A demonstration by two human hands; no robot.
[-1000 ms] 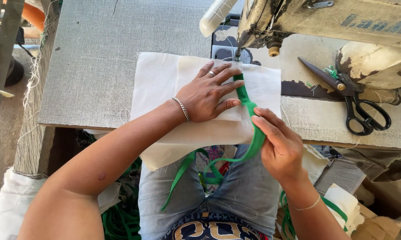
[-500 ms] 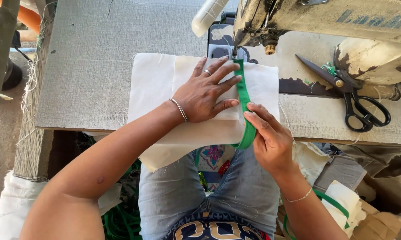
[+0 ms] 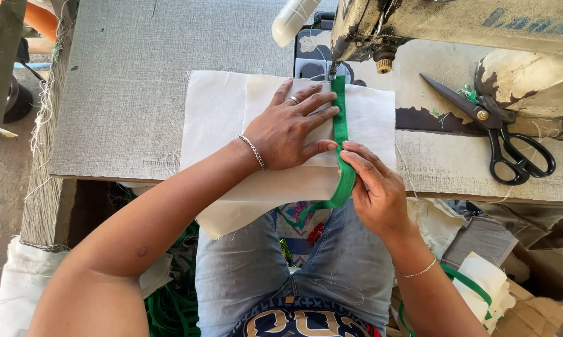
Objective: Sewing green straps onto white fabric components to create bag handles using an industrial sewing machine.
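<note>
A cream cloth (image 3: 219, 118) lies on the grey table and hangs over its near edge. A green strap (image 3: 340, 128) runs straight down the cloth from under the sewing machine's needle. My left hand (image 3: 291, 128) lies flat on the cloth, fingers spread, fingertips touching the strap's left side. My right hand (image 3: 372, 187) pinches the strap at the table's edge, where it bends down toward my lap.
An old sewing machine (image 3: 456, 37) stands at the back right, with a white thread cone (image 3: 294, 19) beside it. Black scissors (image 3: 499, 134) lie to the right on the grey table (image 3: 131, 81). Cloth pieces and green straps pile up below at the right.
The green strap, loose and curved a second ago, now lies straight along the cloth. My right hand has moved up to the table's edge; my left hand has stayed flat.
</note>
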